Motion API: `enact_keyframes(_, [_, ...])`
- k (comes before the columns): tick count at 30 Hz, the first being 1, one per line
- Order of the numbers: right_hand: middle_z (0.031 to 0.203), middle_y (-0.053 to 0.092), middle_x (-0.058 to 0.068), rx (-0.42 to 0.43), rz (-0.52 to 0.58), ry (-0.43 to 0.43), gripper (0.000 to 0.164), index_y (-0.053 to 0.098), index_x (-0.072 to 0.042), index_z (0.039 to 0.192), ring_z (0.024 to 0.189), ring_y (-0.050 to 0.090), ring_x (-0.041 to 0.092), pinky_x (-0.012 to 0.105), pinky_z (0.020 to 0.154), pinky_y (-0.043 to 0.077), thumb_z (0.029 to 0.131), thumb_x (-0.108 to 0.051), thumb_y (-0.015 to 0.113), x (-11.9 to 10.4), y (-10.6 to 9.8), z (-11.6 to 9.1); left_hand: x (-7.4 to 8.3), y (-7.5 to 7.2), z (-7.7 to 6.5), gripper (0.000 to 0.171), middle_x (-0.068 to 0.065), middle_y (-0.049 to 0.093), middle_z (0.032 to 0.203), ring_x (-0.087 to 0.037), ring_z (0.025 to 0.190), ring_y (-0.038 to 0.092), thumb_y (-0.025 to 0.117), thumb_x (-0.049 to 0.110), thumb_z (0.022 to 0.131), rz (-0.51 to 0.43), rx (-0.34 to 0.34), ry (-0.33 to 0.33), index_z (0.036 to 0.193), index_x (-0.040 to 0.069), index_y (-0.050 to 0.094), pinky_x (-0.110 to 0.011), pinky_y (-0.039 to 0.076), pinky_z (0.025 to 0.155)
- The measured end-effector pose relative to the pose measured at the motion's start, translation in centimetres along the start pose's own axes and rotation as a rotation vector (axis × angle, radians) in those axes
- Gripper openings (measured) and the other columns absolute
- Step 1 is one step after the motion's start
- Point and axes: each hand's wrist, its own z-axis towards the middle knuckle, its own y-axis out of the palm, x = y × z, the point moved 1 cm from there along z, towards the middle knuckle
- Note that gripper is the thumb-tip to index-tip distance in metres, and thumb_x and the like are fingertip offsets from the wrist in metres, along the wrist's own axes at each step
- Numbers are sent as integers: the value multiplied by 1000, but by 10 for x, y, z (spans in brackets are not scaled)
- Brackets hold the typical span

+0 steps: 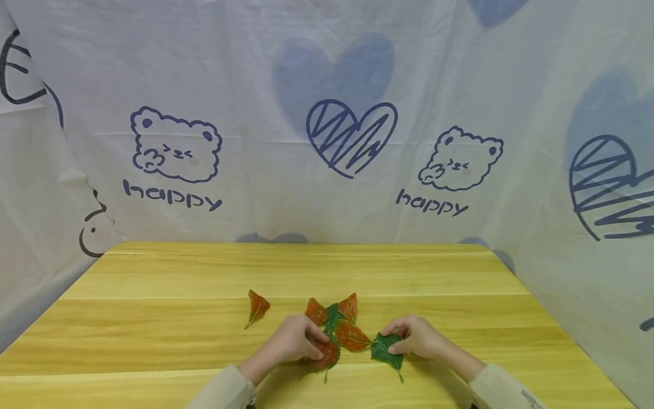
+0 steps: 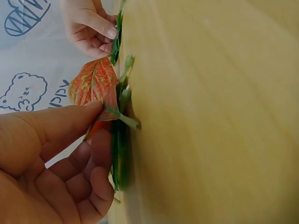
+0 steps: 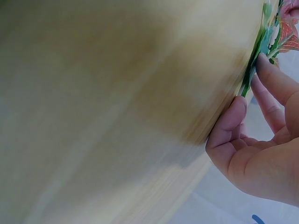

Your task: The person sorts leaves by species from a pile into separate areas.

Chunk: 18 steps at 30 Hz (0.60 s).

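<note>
In the head view my left hand (image 1: 295,341) pinches a red leaf (image 1: 331,355) between thumb and fingers at the front of a cluster of leaves. The left wrist view shows this red leaf (image 2: 111,100) tilted up over green leaves (image 2: 120,154) lying flat on the table. To the right, my right hand (image 1: 418,337) holds a green leaf (image 1: 383,351) low at the tabletop, thumb on its upper face and fingers at its edge. An orange-red leaf (image 1: 351,336) lies between the two hands, its stem tip by the green leaf.
At the back of the cluster lie two more red leaves, one left (image 1: 315,311) and one right (image 1: 349,307), with a dark green leaf (image 1: 333,318) between them. A single red leaf (image 1: 259,306) lies apart on the wooden table (image 1: 168,329). A printed curtain (image 1: 265,187) hangs behind.
</note>
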Motion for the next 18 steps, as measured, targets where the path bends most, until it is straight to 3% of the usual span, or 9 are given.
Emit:
enact_keyframes(13, [69,50,0,53,-46,3,25,66,1,93,65,43,15,24,54,37,70,0,72,1,1,0,-3,0,0,21,-13,66,85,-9,48,53,71,-10,65,6,-7,4,84,-3,69,-24,48,47])
enact_keyframes(18, [69,48,2,63,-15,8,27,62,4,94,66,44,15,23,53,38,69,3,72,0,0,-1,-2,0,0,21,-12,67,87,-10,48,53,71,-11,65,10,-9,6,84,-3,70,-24,48,46])
